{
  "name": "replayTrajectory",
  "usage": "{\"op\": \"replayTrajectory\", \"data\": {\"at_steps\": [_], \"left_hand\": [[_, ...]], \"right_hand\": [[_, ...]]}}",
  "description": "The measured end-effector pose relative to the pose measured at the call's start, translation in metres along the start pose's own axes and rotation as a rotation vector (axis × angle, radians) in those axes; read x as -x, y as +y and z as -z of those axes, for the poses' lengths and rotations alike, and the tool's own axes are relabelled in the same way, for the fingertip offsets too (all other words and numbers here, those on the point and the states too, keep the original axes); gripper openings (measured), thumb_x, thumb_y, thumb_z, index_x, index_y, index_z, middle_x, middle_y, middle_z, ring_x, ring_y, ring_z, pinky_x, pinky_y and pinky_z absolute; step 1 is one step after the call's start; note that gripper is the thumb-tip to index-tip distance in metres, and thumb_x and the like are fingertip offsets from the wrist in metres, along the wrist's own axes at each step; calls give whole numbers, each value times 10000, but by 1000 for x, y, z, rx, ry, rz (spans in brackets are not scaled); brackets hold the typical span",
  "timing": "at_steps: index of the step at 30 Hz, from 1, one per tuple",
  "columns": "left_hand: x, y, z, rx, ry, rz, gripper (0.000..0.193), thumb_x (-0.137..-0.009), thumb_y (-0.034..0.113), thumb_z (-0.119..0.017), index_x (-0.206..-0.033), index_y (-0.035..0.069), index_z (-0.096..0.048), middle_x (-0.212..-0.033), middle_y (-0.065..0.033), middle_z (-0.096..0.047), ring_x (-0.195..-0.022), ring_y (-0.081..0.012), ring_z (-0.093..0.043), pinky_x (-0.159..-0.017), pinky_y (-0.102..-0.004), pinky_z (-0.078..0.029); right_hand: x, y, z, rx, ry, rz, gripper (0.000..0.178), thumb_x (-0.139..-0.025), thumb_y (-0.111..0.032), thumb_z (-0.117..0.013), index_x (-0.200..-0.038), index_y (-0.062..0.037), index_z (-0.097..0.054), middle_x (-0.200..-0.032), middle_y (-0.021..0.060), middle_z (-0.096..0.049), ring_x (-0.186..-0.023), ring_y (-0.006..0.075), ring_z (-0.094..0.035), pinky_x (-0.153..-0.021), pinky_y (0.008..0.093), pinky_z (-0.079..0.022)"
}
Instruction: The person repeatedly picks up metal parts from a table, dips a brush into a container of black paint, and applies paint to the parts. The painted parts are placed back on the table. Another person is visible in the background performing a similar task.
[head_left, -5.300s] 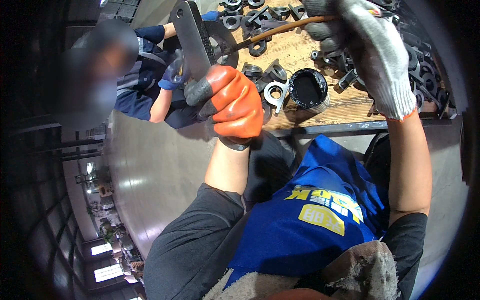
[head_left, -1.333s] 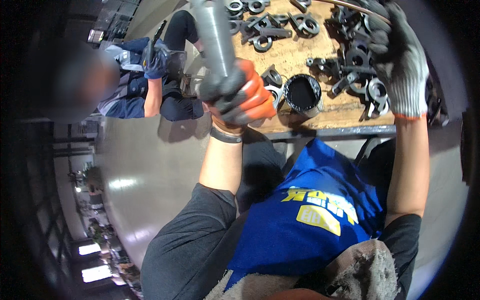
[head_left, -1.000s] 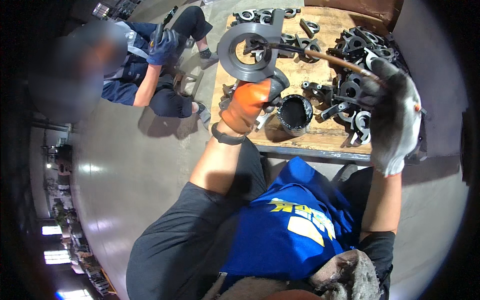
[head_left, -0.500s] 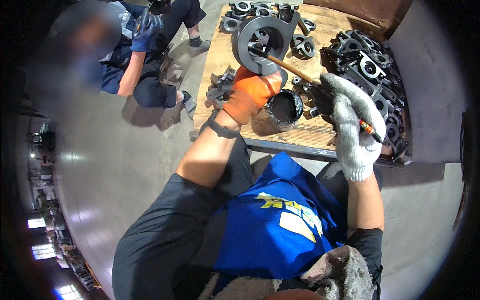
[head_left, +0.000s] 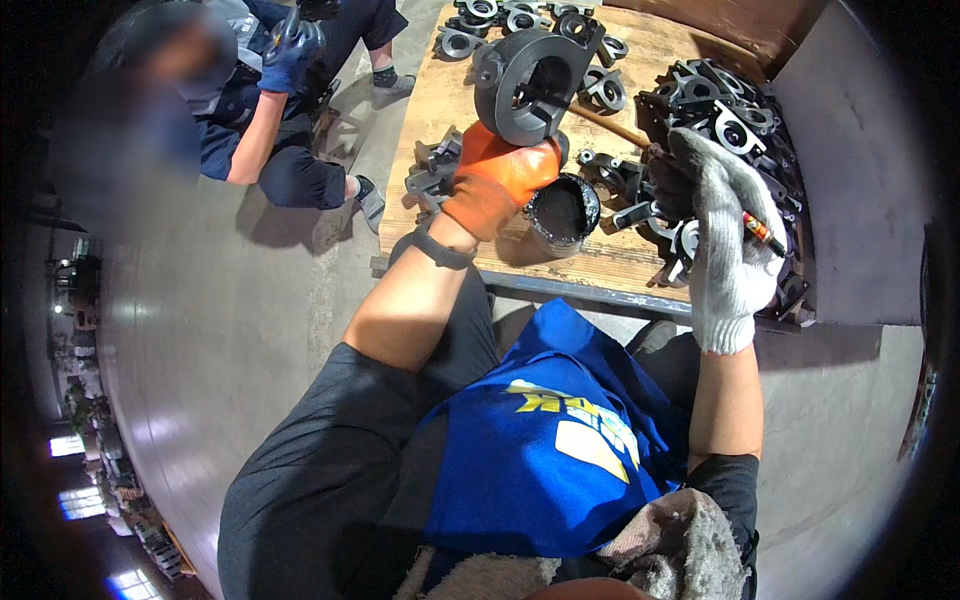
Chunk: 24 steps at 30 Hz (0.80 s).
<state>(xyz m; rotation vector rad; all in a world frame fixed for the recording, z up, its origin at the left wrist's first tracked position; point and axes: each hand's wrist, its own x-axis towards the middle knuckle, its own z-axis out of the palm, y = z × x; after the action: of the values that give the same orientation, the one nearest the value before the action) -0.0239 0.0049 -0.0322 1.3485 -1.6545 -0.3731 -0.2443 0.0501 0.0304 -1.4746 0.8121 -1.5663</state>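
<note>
My left hand (head_left: 500,185), in an orange glove, is closed around the lower edge of a dark ring-shaped metal casting (head_left: 498,98), holding it up over the table. A white knit glove with blackened fingers covers my right hand (head_left: 735,225), which grips a paintbrush (head_left: 615,126). The brush's wooden handle slants from my fingers toward the casting, and its red-and-black end shows past my palm. Its bristle end is inside or behind the ring, hard to make out. Just below the casting stands a can (head_left: 556,243) of black paint-like liquid, its rim smeared black.
Ring-shaped castings (head_left: 458,42) lie at the far end of the wooden table (head_left: 440,95). A large heap of castings (head_left: 738,130) fills the right side, against a grey panel (head_left: 860,190). At the left sits a co-worker, with a blue-gloved hand (head_left: 292,52) raised.
The casting has turned in my left hand, so the ring faces more to the right. My right hand has shifted slightly right and the brush with it. The view has moved a little.
</note>
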Motion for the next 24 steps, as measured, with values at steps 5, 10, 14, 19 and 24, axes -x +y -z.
{"op": "replayTrajectory", "data": {"at_steps": [5,10,14,19,24], "left_hand": [[-2,0,-2,127,-46,159,161,-789,138,-680,-929,59,-675,-809,-56,-703,-773,-164,-675,-698,-316,-520],[-4,-20,14,654,-69,393,261,-784,246,-767,-929,38,-704,-759,-10,-644,-618,-103,-595,-555,-239,-469],[-33,-37,45,600,-182,644,228,-847,300,-695,-926,86,-715,-690,3,-605,-538,-104,-539,-528,-238,-468],[-75,-99,50,559,-262,953,268,-945,305,-532,-981,97,-696,-777,-43,-675,-422,-63,-427,-446,-225,-444],[-77,-156,20,357,-196,1298,296,-898,391,-591,-699,174,-617,-556,25,-603,-380,-86,-494,-353,-243,-396]], "right_hand": [[0,-4,7,-113,22,-135,264,-936,-117,-612,-1142,42,-652,-1086,144,-688,-981,177,-655,-881,287,-523],[-15,4,37,-117,232,3,404,-990,-278,-533,-1191,65,-609,-1057,161,-695,-866,180,-679,-739,285,-542],[-29,2,67,-158,251,32,386,-1018,-248,-462,-1269,27,-567,-1221,209,-625,-996,235,-670,-832,305,-546],[-32,15,97,-189,251,-28,384,-1027,-253,-449,-1287,8,-556,-1266,189,-605,-982,224,-667,-836,312,-544],[-35,17,90,-125,341,-48,413,-1029,-277,-452,-1252,48,-575,-1153,171,-669,-891,198,-678,-784,299,-530]]}}
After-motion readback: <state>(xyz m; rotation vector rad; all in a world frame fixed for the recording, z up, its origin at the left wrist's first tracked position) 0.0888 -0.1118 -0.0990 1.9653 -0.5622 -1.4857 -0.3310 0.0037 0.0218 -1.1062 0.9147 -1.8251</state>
